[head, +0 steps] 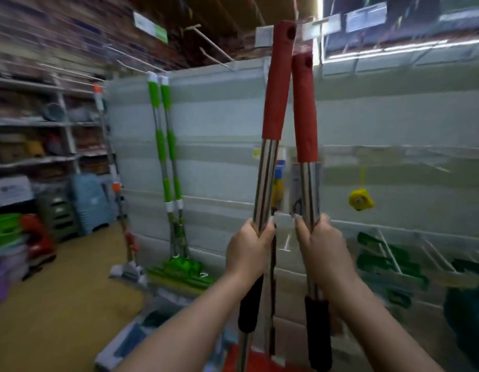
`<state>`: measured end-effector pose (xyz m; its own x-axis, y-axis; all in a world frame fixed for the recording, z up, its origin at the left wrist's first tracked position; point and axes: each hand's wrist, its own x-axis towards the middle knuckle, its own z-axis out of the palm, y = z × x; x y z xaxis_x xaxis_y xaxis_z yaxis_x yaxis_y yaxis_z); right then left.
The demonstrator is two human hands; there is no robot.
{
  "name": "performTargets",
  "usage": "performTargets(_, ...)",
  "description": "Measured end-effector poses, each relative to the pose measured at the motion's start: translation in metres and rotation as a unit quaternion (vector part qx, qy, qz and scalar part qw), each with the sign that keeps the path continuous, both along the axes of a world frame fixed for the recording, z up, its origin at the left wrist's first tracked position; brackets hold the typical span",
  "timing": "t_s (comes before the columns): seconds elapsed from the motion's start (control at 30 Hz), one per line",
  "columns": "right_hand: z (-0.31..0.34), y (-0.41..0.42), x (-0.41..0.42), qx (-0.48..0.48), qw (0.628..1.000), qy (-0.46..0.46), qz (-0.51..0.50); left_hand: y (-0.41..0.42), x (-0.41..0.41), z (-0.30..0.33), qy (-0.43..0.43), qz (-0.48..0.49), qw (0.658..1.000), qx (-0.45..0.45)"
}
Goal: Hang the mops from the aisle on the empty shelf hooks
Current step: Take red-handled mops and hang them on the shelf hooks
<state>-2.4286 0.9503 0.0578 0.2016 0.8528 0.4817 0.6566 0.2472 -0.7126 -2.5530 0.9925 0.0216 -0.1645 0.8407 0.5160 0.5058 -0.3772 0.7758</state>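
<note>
I hold two mops upright in front of a pale slatted shelf wall (219, 116). My left hand (247, 247) grips the chrome shaft of the left mop (276, 84), and my right hand (320, 244) grips the chrome shaft of the right mop (304, 111). Both mops have red foam grips with a hanging hole at the top and black sleeves below my hands. The tops reach up near the bare metal hooks (210, 42) at the top of the wall. The mop heads are out of sight below.
Two green-handled mops (166, 146) hang on the wall at left, beside an orange-and-white mop (112, 167). Stocked shelves (32, 122) and plastic tubs fill the far left. A yellow item (361, 199) and green brushes (386, 261) hang at right. A box lies on the floor.
</note>
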Motion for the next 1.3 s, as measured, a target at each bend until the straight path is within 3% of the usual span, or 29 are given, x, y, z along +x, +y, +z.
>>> performTargets(0.17, 0.013, 0.064, -0.083, 0.004, 0.996, 0.020, 0.091, 0.037, -0.082, 0.008, 0.020, 0.083, 0.996, -0.003)
performTargets(0.4, 0.026, 0.135, -0.175, 0.034, 0.990, -0.009, 0.137, 0.094, -0.178, 0.022, 0.082, 0.175, 0.980, 0.034)
performTargets(0.57, 0.024, 0.175, -0.213, 0.050, 0.981, -0.053, 0.178, 0.133, -0.216, 0.037, 0.058, 0.160, 0.984, 0.054)
performTargets(0.63, 0.027, 0.187, -0.227, 0.044, 0.983, -0.031, 0.178, 0.148, -0.223, 0.044, 0.045, 0.141, 0.987, 0.059)
performTargets(0.97, 0.050, 0.240, -0.263, 0.090, 0.993, -0.015, 0.078, 0.231, -0.259, 0.068, -0.014, 0.016, 0.996, 0.088)
performTargets(1.3, 0.087, 0.278, -0.252, 0.116, 0.992, -0.032, 0.022, 0.289, -0.297, 0.069, -0.041, 0.012, 0.996, 0.076)
